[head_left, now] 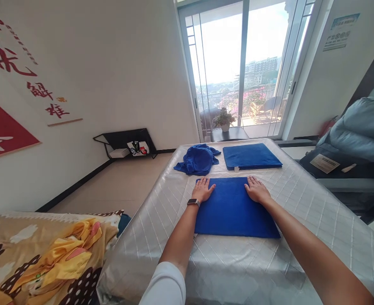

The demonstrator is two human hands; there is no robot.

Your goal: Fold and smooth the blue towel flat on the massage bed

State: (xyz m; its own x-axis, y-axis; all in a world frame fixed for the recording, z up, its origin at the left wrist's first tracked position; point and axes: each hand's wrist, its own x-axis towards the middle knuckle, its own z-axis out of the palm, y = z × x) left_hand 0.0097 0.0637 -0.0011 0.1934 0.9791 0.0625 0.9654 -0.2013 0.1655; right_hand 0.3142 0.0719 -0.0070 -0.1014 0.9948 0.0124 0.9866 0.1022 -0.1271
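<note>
A blue cloth [231, 212], folded into a flat rectangle, lies in front of me on a table with a silvery quilted cover [161, 212]. My left hand [203, 189] rests flat on its far left corner, fingers stretched out, a watch on the wrist. Toward the far right corner, my right hand [256, 189] lies flat with its fingers extended. Neither hand grips the fabric. Beyond them sits another folded blue cloth [252, 156] with a small white tag at its near edge. To its left is a crumpled blue cloth [198, 159].
A patterned bedspread [12, 237] with a yellow garment [68, 254] is at the lower left. A grey armchair [358, 131] stands to the right. Behind the table are a potted plant [224, 118] and a sliding glass door [244, 72]. A black rack [128, 142] is by the wall.
</note>
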